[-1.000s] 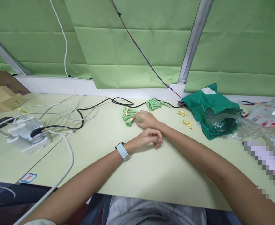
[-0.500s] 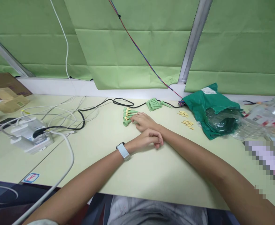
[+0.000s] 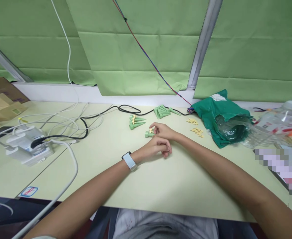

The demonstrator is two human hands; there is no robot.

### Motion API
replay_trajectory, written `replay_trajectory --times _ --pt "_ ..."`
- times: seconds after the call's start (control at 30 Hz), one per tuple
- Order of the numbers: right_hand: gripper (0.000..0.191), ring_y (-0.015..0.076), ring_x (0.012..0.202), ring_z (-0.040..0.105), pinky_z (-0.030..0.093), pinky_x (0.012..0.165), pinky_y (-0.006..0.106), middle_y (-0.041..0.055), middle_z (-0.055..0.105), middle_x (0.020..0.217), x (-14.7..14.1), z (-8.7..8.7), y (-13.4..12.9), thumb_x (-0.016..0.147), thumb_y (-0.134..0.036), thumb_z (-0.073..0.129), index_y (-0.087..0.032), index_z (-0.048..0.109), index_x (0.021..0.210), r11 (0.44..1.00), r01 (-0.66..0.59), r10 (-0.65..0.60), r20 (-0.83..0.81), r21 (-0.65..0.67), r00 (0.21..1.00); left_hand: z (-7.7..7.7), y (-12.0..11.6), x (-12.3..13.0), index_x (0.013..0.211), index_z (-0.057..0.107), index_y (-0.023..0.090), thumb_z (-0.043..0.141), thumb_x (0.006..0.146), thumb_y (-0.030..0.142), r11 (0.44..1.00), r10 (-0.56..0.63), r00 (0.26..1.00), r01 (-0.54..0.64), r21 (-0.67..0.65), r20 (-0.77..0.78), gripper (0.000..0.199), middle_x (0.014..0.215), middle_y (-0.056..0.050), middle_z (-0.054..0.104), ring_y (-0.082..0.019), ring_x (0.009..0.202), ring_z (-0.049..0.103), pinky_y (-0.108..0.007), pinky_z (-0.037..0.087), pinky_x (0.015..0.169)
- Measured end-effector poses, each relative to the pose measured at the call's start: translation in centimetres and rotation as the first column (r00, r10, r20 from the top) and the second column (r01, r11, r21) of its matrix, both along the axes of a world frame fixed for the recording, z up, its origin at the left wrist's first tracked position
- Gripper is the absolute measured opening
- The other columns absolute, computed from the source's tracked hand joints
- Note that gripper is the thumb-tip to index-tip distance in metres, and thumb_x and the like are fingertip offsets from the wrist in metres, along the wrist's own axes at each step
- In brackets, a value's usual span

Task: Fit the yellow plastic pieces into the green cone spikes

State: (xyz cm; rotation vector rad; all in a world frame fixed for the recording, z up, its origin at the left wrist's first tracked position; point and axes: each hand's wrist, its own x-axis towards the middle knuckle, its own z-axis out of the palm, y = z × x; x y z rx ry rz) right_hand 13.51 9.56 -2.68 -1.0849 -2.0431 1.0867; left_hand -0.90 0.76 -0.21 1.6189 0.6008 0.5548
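I have open tabletop (image 3: 171, 189) to cross between the forearms (image 3: 218, 164). My left hand (image 3: 158, 146) crowds the right hand (image 3: 165, 131) from the near side. Leftward, the power strip (image 3: 40, 152) and thick white cable (image 3: 76, 164) bar the way; rightward, the green plastic bag (image 3: 210, 108) and clear bottle (image 3: 272, 128). Beyond, piled green conical spikes (image 3: 162, 112) narrow my lane.

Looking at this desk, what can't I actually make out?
All in the head view:
Tip of the green spike: behind the right hand.
Count of yellow pieces: too small, overlapping.
Pixelated item: blurred, cut off by the right edge.
Depths of the green bag: behind its wall.
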Motion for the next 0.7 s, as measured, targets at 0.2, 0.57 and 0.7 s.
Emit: replay_trajectory --times 0.2,0.57,0.7 --pt "0.044 0.0134 0.065 0.058 0.045 0.062 0.025 -0.0069 0.059 0.068 3.9 0.1 -5.0 0.066 -0.029 0.080 -0.022 0.056 0.102 0.938 0.306 -0.347 -0.496 -0.165 0.796 -0.6 -0.1 0.5 0.070 0.060 0.016 0.060 0.087 0.034 0.969 0.245 0.969 -0.244 -0.024 0.028 0.024 0.064 -0.003 0.058 -0.015 0.059 0.060 -0.030 0.051 0.063" --pt "0.032 0.0164 0.062 0.067 0.053 0.057 0.028 0.0019 0.072 0.074 3.1 -0.5 -8.7 0.078 -0.043 0.078 -0.020 0.060 0.090 0.952 0.185 -0.298 -0.593 -0.246 0.748 -1.2 1.5 0.2 0.098 0.058 0.020 0.081 0.074 0.031 0.821 0.571 0.803 -0.562 -0.102 0.170 0.035 0.085 -0.001 0.065 -0.017 0.075 0.067 -0.032 0.050 0.075" --pt "0.026 0.0145 0.057 0.064 0.052 0.052 0.028 0.0024 0.070 0.078 3.3 -0.6 -9.1 0.084 -0.043 0.070 -0.019 0.064 0.092 0.953 0.231 -0.300 -0.510 -0.194 0.806 -1.5 2.1 -0.1 0.099 0.066 0.017 0.081 0.073 0.027 0.851 0.524 0.832 -0.505 -0.144 0.184 0.032 0.085 -0.003 0.067 -0.017 0.080 0.065 -0.033 0.048 0.079"
